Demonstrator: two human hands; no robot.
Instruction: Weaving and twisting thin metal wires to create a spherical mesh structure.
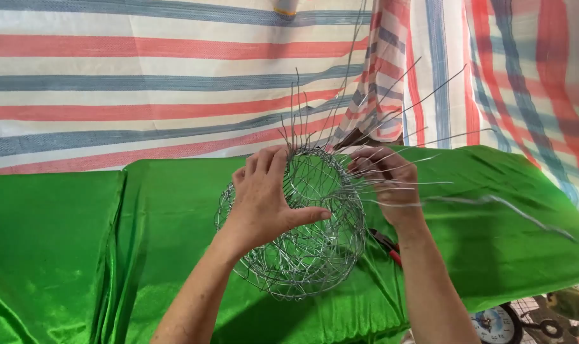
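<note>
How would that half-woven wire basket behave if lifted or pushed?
The wire basket is probably light: it is open mesh. Its loose wire ends would likely flex and snag. The left hand steadies it, so it may roll on its rounded side.

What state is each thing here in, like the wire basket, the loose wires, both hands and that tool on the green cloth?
Wire basket: unfinished, tipped on its side, resting on the cloth.
Loose wire ends: unwoven, fanning out from the rim.
Left hand: grip closed on the basket rim.
Right hand: fingers pinching wire strands.
Red-handled tool: lying unused, mostly hidden.
Green cloth: spread out, wrinkled.
</note>
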